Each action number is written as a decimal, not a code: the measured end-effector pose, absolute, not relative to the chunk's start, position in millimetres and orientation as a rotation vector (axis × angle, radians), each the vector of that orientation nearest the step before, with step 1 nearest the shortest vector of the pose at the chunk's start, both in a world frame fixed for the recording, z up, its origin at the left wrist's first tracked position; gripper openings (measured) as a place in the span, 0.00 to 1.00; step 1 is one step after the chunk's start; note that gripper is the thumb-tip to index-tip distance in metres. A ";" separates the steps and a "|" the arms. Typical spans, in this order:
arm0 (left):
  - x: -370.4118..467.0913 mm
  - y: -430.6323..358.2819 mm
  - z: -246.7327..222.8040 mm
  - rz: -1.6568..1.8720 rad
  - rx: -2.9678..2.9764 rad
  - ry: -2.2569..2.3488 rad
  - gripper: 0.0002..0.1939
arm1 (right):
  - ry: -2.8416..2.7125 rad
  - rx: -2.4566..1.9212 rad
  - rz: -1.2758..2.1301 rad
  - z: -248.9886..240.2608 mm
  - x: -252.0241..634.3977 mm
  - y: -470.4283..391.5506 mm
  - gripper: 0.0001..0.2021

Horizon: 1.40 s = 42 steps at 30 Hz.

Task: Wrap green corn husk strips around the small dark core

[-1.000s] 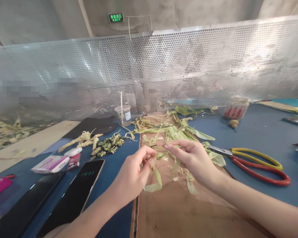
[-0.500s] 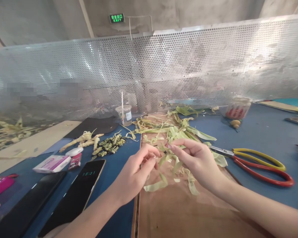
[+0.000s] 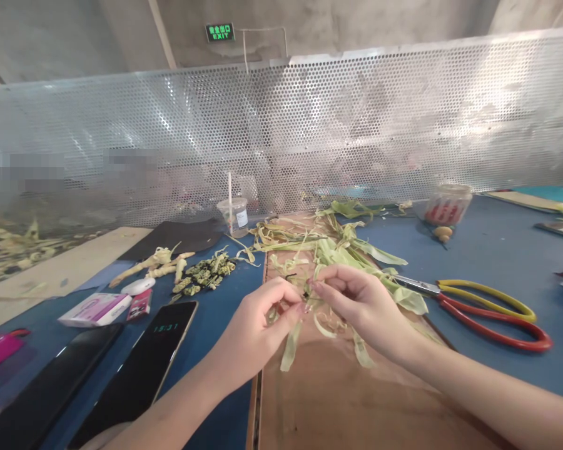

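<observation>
Over the wooden board (image 3: 328, 406), my left hand (image 3: 258, 319) is closed in a pinch on a pale green corn husk strip (image 3: 289, 351), whose end hangs below the fingers. Close beside it, my right hand (image 3: 363, 303) also pinches husk, thumb against forefinger, with the fingertips nearly meeting the left ones. A small dark bit shows between the two hands; what it is I cannot make out. Beyond my hands lies a heap of corn husks (image 3: 335, 251). Scissors (image 3: 490, 315) with red and yellow handles lie to the right, blades partly under the husks.
Left on the blue table are two black phones (image 3: 143, 369), a tissue pack (image 3: 95, 309), small knotted green pieces (image 3: 206, 273) and pale twisted husk shapes (image 3: 159, 264). A plastic cup (image 3: 233, 215) and a jar (image 3: 448, 205) stand before the perforated metal screen (image 3: 309, 125).
Both hands have worked slightly in place, the right fingertips dipping a little. The strip under my left hand now hangs straighter down, and the dark bit between the fingers shows more.
</observation>
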<state>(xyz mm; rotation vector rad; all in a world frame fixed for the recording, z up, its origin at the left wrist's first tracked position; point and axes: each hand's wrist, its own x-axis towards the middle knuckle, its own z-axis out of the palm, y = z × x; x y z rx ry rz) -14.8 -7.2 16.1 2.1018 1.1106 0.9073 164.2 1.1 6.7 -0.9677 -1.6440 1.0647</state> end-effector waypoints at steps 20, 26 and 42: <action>-14.8 -6.9 17.3 0.885 2.195 1.118 0.09 | -1.652 -1.042 0.834 -0.3 160.1 3.1 0.08; -15.2 -5.0 15.7 0.932 2.072 1.186 0.11 | -1.658 -1.035 0.943 3.2 162.5 4.4 0.10; -17.5 1.2 5.9 0.859 2.026 1.204 0.05 | -1.798 -1.053 0.858 6.1 162.0 2.9 0.09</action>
